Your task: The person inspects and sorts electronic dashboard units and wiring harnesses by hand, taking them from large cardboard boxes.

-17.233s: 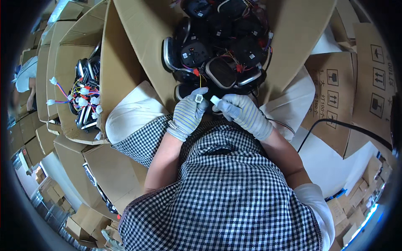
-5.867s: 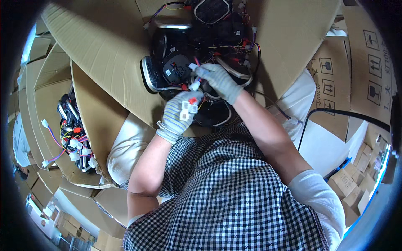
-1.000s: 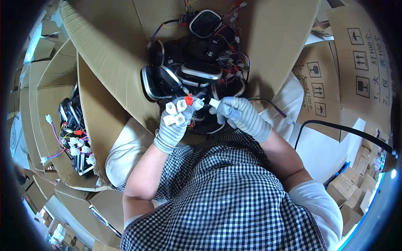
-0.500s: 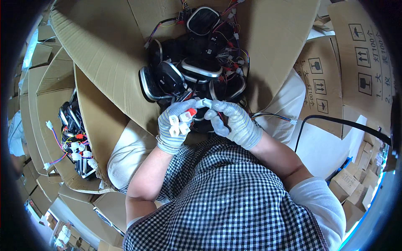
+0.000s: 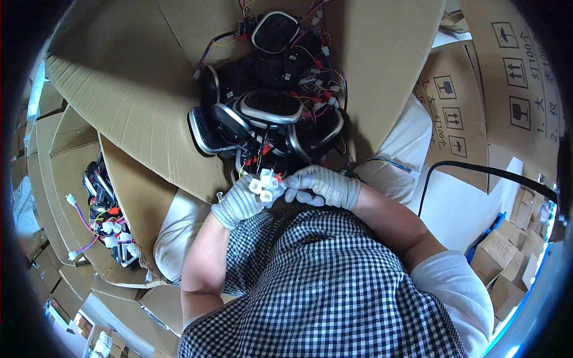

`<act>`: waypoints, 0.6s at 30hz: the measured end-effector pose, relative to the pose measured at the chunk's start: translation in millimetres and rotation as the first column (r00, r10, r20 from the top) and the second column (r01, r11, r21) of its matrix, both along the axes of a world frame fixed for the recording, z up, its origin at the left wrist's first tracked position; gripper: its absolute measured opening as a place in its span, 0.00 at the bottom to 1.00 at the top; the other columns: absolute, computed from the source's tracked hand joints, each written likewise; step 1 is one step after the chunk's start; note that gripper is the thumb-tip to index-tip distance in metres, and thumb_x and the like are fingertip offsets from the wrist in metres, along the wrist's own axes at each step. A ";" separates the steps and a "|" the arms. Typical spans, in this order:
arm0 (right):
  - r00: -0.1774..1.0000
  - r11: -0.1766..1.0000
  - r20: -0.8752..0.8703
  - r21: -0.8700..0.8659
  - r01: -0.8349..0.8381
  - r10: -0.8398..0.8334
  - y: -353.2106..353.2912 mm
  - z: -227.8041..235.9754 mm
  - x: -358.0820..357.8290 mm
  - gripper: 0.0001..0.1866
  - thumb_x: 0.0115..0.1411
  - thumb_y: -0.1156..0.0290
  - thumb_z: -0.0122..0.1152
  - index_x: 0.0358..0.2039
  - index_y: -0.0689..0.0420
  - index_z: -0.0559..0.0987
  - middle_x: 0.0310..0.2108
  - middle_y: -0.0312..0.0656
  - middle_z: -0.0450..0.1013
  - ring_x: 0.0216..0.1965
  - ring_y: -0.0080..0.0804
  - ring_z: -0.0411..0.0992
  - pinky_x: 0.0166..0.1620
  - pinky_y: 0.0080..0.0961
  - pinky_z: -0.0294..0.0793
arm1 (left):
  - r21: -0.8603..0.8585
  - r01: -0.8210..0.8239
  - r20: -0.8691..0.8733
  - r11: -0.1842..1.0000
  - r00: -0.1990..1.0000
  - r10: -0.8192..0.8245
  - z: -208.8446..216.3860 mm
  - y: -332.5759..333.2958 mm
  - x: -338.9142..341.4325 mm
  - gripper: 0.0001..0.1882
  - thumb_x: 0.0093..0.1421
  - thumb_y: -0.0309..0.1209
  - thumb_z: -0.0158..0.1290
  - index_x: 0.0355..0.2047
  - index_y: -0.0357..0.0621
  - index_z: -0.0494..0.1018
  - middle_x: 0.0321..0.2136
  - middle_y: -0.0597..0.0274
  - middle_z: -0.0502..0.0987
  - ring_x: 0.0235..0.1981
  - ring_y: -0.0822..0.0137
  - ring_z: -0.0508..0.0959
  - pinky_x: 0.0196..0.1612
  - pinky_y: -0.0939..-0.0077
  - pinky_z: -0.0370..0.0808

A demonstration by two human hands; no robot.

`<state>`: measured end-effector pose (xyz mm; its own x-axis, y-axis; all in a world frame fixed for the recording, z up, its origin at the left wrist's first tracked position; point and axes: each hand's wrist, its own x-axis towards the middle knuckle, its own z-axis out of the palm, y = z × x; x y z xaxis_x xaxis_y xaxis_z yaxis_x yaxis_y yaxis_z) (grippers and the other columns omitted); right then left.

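My gloved left hand (image 5: 242, 201) is closed around a bunch of white plastic wire connectors (image 5: 264, 184), with a bit of red among them. Right beside it, my gloved right hand (image 5: 325, 186) has its fingers pinched together close to the bunch; whatever lies between them is hidden. Just beyond both hands is a heap of black, rounded instrument units with silver rims (image 5: 271, 107), their thin coloured wires and white plugs tangled around them. These units lie in a large open cardboard box (image 5: 131, 89).
A second open carton (image 5: 77, 143) at the left holds more silver-rimmed units (image 5: 110, 203) with wires. Printed cartons (image 5: 453, 113) stand at the right, near a black curved cable (image 5: 489, 173). Smaller brown boxes (image 5: 495, 253) are stacked at the lower right.
Both hands have come down toward my apron. The right fingers, earlier raised at a white connector against the left fingertips, now lie lower beside the bunch. The view has shifted slightly.
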<state>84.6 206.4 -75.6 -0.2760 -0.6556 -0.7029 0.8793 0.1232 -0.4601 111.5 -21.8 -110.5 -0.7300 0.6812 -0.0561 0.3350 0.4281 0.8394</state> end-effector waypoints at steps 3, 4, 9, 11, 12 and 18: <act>0.998 0.999 0.056 0.028 -0.021 0.019 0.4 -0.2 1.7 0.23 0.59 0.51 0.53 0.30 0.63 0.78 0.13 0.28 0.60 0.11 0.13 0.52 0.13 0.12 0.47 | 0.052 -0.029 0.204 0.998 0.979 0.018 -8.3 1.8 7.0 0.09 0.55 0.30 0.50 0.37 0.48 0.74 0.31 0.63 0.77 0.33 0.64 0.78 0.34 0.69 0.75; 0.997 0.999 0.071 0.034 -0.019 0.017 -1.1 0.9 0.5 0.23 0.59 0.51 0.53 0.30 0.63 0.78 0.13 0.28 0.60 0.11 0.13 0.51 0.13 0.12 0.47 | 0.069 -0.036 0.235 0.997 0.972 0.018 -9.8 1.7 7.5 0.09 0.56 0.32 0.49 0.37 0.49 0.73 0.31 0.64 0.76 0.33 0.64 0.77 0.33 0.70 0.75; 0.997 0.999 0.069 0.008 -0.035 0.034 -0.2 -7.7 -2.2 0.23 0.60 0.52 0.53 0.31 0.63 0.78 0.13 0.28 0.60 0.11 0.13 0.51 0.13 0.12 0.47 | 0.048 -0.066 0.302 0.997 0.952 0.048 -15.9 -1.5 9.5 0.11 0.57 0.36 0.49 0.39 0.51 0.72 0.32 0.64 0.76 0.33 0.64 0.77 0.34 0.71 0.75; 0.997 0.999 0.053 0.005 -0.048 0.047 -0.4 -10.2 -2.4 0.22 0.60 0.52 0.53 0.30 0.62 0.78 0.13 0.28 0.60 0.11 0.14 0.52 0.14 0.13 0.48 | 0.054 -0.035 0.218 0.998 0.976 0.023 -16.7 -2.1 8.8 0.10 0.57 0.36 0.49 0.39 0.51 0.71 0.32 0.64 0.76 0.32 0.63 0.77 0.32 0.70 0.75; 0.997 0.999 0.053 0.004 -0.049 0.049 -0.7 -11.0 -2.8 0.22 0.60 0.52 0.53 0.30 0.62 0.78 0.13 0.28 0.60 0.11 0.14 0.52 0.14 0.13 0.48 | 0.056 -0.020 0.175 0.998 0.984 0.010 -17.0 -2.6 8.5 0.10 0.57 0.36 0.49 0.39 0.51 0.71 0.33 0.63 0.76 0.31 0.63 0.77 0.32 0.70 0.75; 0.999 0.998 0.001 -0.034 -0.054 0.054 -1.6 -15.1 -5.9 0.22 0.60 0.53 0.52 0.28 0.61 0.79 0.12 0.29 0.60 0.10 0.15 0.52 0.14 0.15 0.49 | -0.007 -0.016 0.240 1.000 0.971 0.017 -16.3 -5.6 9.4 0.11 0.58 0.35 0.48 0.41 0.50 0.71 0.35 0.62 0.76 0.36 0.63 0.77 0.37 0.70 0.75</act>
